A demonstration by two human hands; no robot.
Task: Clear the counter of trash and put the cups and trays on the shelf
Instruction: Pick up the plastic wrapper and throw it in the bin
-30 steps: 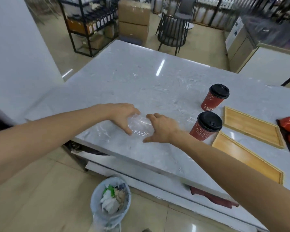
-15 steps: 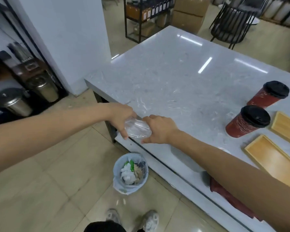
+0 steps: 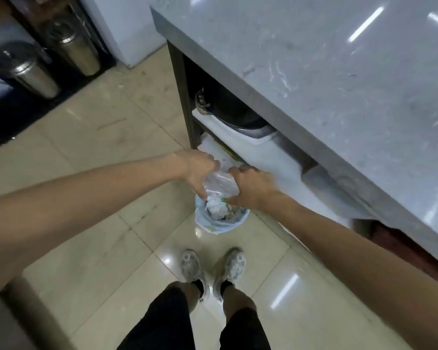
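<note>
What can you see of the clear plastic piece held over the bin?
The clear plastic piece looks thin, crumpled and see-through, like a squashed cup or wrapper; which one is unclear. The left hand grips one end, the right hand the other. It hangs above the lined trash bin on the floor, off the counter.

Open air above bin point(image 3: 221, 223), counter edge point(image 3: 276, 97) close on right, 2 flasks point(image 3: 31, 74) far left

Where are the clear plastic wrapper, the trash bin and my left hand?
clear plastic wrapper point(image 3: 220, 184), head view, middle of the crumpled film
trash bin point(image 3: 219, 224), head view, front of the blue liner
left hand point(image 3: 196, 170), head view, back of the hand
</note>
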